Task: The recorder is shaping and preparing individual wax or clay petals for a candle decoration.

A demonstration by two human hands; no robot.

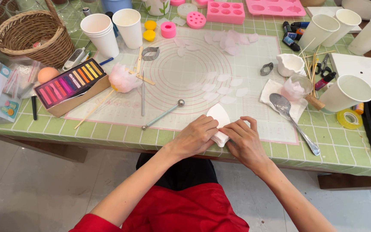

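Left hand [196, 136] and right hand [244, 141] meet at the near edge of the worktop [108, 133], both grasping a white foam pad [220, 122]; its lower half is hidden under the fingers, and what lies on it cannot be made out; both forearms angle inward from a red garment, palms down, fingers curled. Beyond the pad, on a translucent mat [254, 68], lie pale petals [228, 92]; to the left, a ball-tipped tool [164, 114]; to the right, a spoon [290, 118]; a basket [26, 36] is cut off at the corner.
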